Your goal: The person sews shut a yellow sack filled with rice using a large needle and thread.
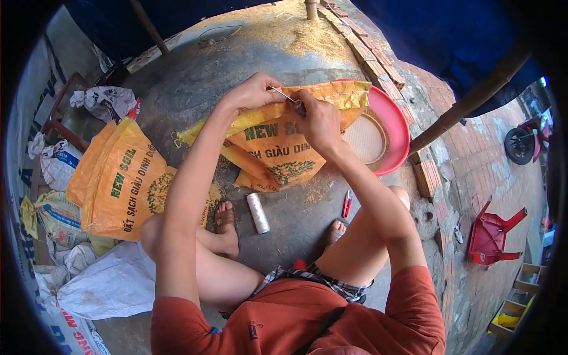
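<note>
Both hands pinched tight up top: left hand [251, 92] grips the folded upper edge of the orange woven-plastic soil sack [278, 145], right hand [319, 121] closed on a thin metal needle [284, 94] lying nearly level, pointing toward the left hand. Sack's crinkly, glossy, printed green, held over the concrete floor [195, 77], long axis running down toward the knees. Round red basin [397, 127] with a woven sieve behind it, white cylindrical thread spool [258, 213] lying by the feet, a second orange sack [121, 180] slumped to the left.

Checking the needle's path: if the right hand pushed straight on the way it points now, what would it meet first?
The right hand points toward the left hand along the needle. It would probably meet the left hand's fingers first, at the top edge of the orange sack, though depth is unclear.
</note>
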Demonstrator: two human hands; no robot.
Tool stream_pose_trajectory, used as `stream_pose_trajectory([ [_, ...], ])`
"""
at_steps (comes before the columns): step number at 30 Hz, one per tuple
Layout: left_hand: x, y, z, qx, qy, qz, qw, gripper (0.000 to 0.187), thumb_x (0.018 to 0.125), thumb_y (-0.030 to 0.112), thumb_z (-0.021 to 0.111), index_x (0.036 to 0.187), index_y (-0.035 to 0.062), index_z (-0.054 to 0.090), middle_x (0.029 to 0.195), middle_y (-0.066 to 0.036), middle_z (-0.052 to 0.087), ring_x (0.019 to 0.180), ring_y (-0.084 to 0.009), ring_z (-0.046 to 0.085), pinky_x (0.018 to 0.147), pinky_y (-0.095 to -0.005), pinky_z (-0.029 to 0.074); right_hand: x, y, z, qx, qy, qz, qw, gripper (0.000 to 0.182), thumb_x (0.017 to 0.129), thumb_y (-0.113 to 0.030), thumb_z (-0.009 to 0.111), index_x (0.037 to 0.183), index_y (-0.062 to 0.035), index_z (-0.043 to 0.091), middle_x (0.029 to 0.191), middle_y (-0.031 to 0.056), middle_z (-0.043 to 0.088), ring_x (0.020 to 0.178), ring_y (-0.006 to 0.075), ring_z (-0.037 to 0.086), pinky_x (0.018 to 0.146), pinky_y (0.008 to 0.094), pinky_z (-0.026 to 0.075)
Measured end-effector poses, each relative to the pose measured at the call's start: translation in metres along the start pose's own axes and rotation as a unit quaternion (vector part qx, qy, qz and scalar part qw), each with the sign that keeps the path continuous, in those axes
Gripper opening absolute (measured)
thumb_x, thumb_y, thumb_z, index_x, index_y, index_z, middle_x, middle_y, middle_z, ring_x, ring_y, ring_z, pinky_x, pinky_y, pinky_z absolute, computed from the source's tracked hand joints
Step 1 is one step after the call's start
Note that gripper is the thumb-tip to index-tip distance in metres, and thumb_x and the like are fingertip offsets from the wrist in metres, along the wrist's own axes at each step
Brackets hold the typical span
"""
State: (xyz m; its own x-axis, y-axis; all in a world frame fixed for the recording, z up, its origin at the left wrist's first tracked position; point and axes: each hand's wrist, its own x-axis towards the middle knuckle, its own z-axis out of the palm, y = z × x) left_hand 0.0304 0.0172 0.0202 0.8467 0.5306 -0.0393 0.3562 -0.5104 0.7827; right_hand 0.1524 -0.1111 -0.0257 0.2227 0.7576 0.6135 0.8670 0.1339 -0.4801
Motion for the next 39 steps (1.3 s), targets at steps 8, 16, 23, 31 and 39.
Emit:
stream_pose_trajectory([
  [8,0.001,-0.010,-0.009,-0.109,0.016,-0.020,0.994,0.023,0.082,0.020,0.062,0.094,0.0014,0.065,0.085,-0.004,0.064,0.074,-0.0087,0.058,0.067,-0.0225,0.046,0.009,0.002,-0.002,0.186,0.028,0.051,0.981,0.021,0.080,-0.011,0.059,0.100,-0.0038,0.053,0.059,0.0133,0.058,0.055,0.0289,0.059,0.050,0.0360,0.044],
  [16,-0.006,-0.008,-0.029,-0.145,0.182,0.020,0.972,0.019,0.085,0.018,0.058,0.092,0.0028,0.065,0.071,0.003,0.055,0.063,-0.0048,0.043,0.058,-0.0189,0.038,0.016,0.023,-0.015,0.098,0.015,0.090,0.991,0.019,0.082,-0.013,0.059,0.099,-0.0034,0.056,0.052,0.0074,0.053,0.045,0.0106,0.049,0.044,0.0267,0.038],
  [23,-0.011,-0.029,-0.073,-0.379,0.209,0.124,0.893,0.022,0.087,0.015,0.056,0.105,0.0020,0.059,0.078,0.001,0.054,0.069,-0.0068,0.048,0.061,-0.0202,0.040,0.014,0.022,-0.020,0.095,0.001,0.096,0.991,0.017,0.081,-0.015,0.061,0.090,-0.0028,0.053,0.059,0.0137,0.058,0.054,0.0234,0.057,0.050,0.0332,0.042],
  [31,-0.029,-0.030,-0.087,-0.532,0.314,0.023,0.786,0.022,0.087,0.009,0.053,0.107,0.0018,0.055,0.079,-0.001,0.050,0.076,-0.0092,0.051,0.071,-0.0246,0.041,0.012,0.027,-0.019,0.114,0.012,0.076,0.991,0.017,0.080,-0.014,0.061,0.092,-0.0037,0.053,0.061,0.0162,0.058,0.058,0.0312,0.059,0.052,0.0371,0.044],
  [39,-0.022,-0.060,-0.101,-0.604,0.056,0.158,0.779,0.024,0.086,0.014,0.055,0.107,0.0036,0.055,0.080,-0.002,0.048,0.070,-0.0123,0.047,0.067,-0.0221,0.039,0.014,0.022,-0.021,0.075,-0.004,0.096,0.993,0.017,0.081,-0.015,0.060,0.091,-0.0027,0.055,0.062,0.0172,0.059,0.060,0.0322,0.060,0.055,0.0387,0.045],
])
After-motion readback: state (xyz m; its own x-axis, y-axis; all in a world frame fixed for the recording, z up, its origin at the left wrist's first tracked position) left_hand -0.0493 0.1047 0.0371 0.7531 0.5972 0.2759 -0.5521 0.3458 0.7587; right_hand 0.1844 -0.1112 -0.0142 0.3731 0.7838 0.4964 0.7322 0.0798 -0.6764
